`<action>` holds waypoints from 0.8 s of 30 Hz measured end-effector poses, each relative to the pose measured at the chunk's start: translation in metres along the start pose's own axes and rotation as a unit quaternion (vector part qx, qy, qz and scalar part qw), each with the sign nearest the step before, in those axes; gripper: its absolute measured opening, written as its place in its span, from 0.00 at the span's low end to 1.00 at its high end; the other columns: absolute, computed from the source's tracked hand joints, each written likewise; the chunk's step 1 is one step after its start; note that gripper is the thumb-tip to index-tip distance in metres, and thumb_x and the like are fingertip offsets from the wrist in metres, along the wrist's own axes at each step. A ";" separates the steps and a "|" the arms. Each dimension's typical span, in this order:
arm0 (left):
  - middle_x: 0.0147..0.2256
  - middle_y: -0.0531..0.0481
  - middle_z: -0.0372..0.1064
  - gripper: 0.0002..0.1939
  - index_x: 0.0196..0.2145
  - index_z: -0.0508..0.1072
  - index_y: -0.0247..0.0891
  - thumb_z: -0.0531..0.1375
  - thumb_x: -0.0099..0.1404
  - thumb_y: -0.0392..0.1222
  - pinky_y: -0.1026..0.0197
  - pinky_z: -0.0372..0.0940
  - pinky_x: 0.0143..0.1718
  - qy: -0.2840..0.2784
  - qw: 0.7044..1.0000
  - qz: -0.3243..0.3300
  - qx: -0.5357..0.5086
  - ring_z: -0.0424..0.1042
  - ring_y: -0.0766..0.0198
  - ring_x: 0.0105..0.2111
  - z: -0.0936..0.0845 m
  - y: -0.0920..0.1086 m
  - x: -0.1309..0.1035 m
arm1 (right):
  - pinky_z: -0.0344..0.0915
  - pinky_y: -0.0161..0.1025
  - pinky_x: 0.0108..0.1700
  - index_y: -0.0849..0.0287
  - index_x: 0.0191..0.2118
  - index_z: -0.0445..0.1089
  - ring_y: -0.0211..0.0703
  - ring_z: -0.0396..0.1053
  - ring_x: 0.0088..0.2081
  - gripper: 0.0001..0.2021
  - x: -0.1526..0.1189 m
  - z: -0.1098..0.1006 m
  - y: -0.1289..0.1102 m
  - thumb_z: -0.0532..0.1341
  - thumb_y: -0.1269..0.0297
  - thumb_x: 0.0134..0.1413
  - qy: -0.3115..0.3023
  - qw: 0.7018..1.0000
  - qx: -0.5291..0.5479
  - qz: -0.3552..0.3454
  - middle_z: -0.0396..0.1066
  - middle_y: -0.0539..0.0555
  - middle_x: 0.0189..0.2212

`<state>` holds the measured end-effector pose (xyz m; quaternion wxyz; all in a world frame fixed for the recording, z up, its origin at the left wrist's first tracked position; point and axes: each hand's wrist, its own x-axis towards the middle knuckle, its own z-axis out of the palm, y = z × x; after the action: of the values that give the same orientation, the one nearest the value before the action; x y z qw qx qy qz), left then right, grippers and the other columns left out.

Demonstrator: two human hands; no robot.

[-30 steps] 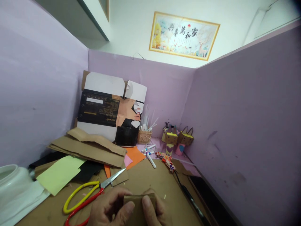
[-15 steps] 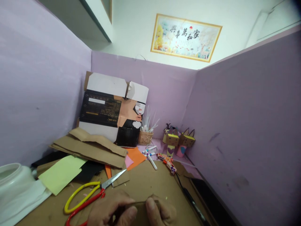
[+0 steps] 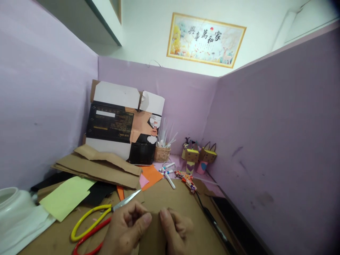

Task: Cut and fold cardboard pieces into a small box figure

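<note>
Between my two hands is a piece of brown cardboard (image 3: 153, 232), close to the bottom edge of the head view. My left hand (image 3: 130, 226) pinches its left side, thumb on top and fingers curled beneath. On its right side, my right hand (image 3: 175, 228) grips it the same way. The cardboard's lower end runs out of view, and its colour blends with the cardboard sheet under it. Scissors (image 3: 91, 226) with one yellow and one red handle lie just left of my left hand, blades pointing away; the hand covers part of the red handle.
Folded cardboard (image 3: 98, 164) and light-green paper (image 3: 66, 196) lie at left, near a white jar (image 3: 16, 205). A flattened box (image 3: 114, 122) leans at the back beside a small basket (image 3: 162, 154). Markers (image 3: 168, 177), a patterned glue gun (image 3: 187, 180) and cardboard animal figures (image 3: 192, 156) stand or lie farther right.
Both hands have risen slightly and the cardboard between them has turned, showing more of its flat face. The whole view has shifted a little.
</note>
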<state>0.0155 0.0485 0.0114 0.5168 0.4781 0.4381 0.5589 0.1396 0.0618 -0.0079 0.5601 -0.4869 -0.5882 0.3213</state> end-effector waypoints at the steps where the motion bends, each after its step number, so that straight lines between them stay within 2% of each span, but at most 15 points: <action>1: 0.18 0.54 0.62 0.16 0.23 0.67 0.36 0.62 0.50 0.52 0.67 0.54 0.21 -0.017 1.000 -0.023 0.000 0.60 0.69 0.20 0.001 0.000 0.002 | 0.44 0.33 0.19 0.58 0.12 0.52 0.32 0.46 0.17 0.24 0.004 0.000 0.000 0.53 0.50 0.51 -0.035 0.999 0.011 0.005 0.43 0.44 0.13; 4: 0.18 0.54 0.62 0.15 0.21 0.69 0.33 0.62 0.50 0.49 0.68 0.54 0.20 -0.012 0.998 -0.011 0.057 0.60 0.70 0.20 0.002 -0.005 0.007 | 0.42 0.32 0.19 0.58 0.15 0.49 0.31 0.44 0.18 0.23 0.012 0.002 0.002 0.51 0.50 0.52 -0.115 0.993 0.033 0.022 0.42 0.44 0.15; 6: 0.15 0.56 0.59 0.15 0.16 0.66 0.33 0.63 0.48 0.46 0.69 0.52 0.19 0.035 0.996 0.005 0.085 0.57 0.72 0.18 0.000 -0.010 0.012 | 0.43 0.31 0.19 0.59 0.16 0.52 0.30 0.45 0.19 0.22 0.014 0.003 0.005 0.51 0.49 0.51 -0.139 0.987 0.057 0.056 0.45 0.44 0.15; 8: 0.14 0.56 0.60 0.13 0.15 0.65 0.34 0.64 0.45 0.44 0.68 0.53 0.18 0.080 0.996 -0.013 0.029 0.57 0.71 0.17 -0.006 -0.014 0.020 | 0.48 0.30 0.21 0.60 0.17 0.56 0.31 0.50 0.19 0.22 0.014 0.005 0.009 0.53 0.47 0.49 -0.155 0.976 0.110 0.103 0.50 0.44 0.15; 10: 0.12 0.58 0.57 0.13 0.14 0.63 0.35 0.64 0.41 0.43 0.68 0.52 0.15 0.151 0.988 -0.022 -0.033 0.55 0.72 0.14 -0.013 -0.018 0.032 | 0.56 0.32 0.24 0.62 0.20 0.63 0.32 0.57 0.19 0.22 0.011 0.005 0.014 0.56 0.45 0.46 -0.229 0.932 0.199 0.201 0.58 0.46 0.16; 12: 0.12 0.60 0.57 0.12 0.14 0.62 0.35 0.64 0.39 0.40 0.69 0.51 0.15 0.201 0.979 -0.032 -0.034 0.54 0.74 0.13 -0.021 -0.022 0.046 | 0.61 0.35 0.28 0.63 0.23 0.67 0.36 0.63 0.21 0.18 0.007 0.006 0.016 0.64 0.50 0.36 -0.312 0.870 0.235 0.303 0.64 0.47 0.17; 13: 0.13 0.59 0.60 0.11 0.15 0.64 0.35 0.64 0.39 0.39 0.69 0.54 0.17 0.216 0.975 -0.039 -0.036 0.57 0.73 0.14 -0.024 -0.023 0.052 | 0.62 0.36 0.30 0.63 0.25 0.68 0.37 0.65 0.22 0.17 0.005 0.006 0.016 0.67 0.53 0.31 -0.335 0.845 0.247 0.337 0.66 0.48 0.18; 14: 0.14 0.58 0.61 0.10 0.15 0.64 0.35 0.64 0.39 0.38 0.68 0.56 0.17 0.226 0.972 -0.049 -0.037 0.58 0.73 0.15 -0.028 -0.024 0.057 | 0.63 0.37 0.31 0.63 0.26 0.69 0.38 0.66 0.23 0.17 0.003 0.007 0.016 0.69 0.56 0.28 -0.345 0.828 0.257 0.360 0.67 0.48 0.19; 16: 0.14 0.56 0.63 0.08 0.16 0.65 0.34 0.63 0.38 0.37 0.66 0.58 0.18 0.235 0.969 -0.073 -0.039 0.61 0.70 0.15 -0.033 -0.028 0.064 | 0.63 0.36 0.32 0.63 0.28 0.70 0.38 0.67 0.25 0.16 0.000 0.009 0.014 0.69 0.61 0.27 -0.338 0.816 0.282 0.375 0.69 0.48 0.19; 21: 0.14 0.53 0.64 0.06 0.16 0.66 0.33 0.62 0.40 0.34 0.65 0.59 0.17 0.243 0.962 -0.112 -0.044 0.63 0.68 0.14 -0.036 -0.038 0.070 | 0.61 0.34 0.23 0.62 0.31 0.68 0.36 0.66 0.20 0.12 0.000 0.014 0.017 0.65 0.66 0.34 -0.324 0.817 0.287 0.381 0.69 0.48 0.20; 24: 0.13 0.53 0.64 0.05 0.15 0.66 0.33 0.62 0.40 0.32 0.65 0.59 0.16 0.254 0.959 -0.122 -0.043 0.63 0.68 0.14 -0.036 -0.040 0.071 | 0.61 0.33 0.22 0.62 0.32 0.68 0.35 0.66 0.19 0.11 0.000 0.015 0.021 0.64 0.67 0.36 -0.317 0.822 0.281 0.381 0.70 0.48 0.21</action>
<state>-0.0138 0.1225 -0.0282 0.4730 0.2408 0.5851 0.6131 0.1293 0.0715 -0.0302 0.2878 -0.3651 -0.3854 0.7971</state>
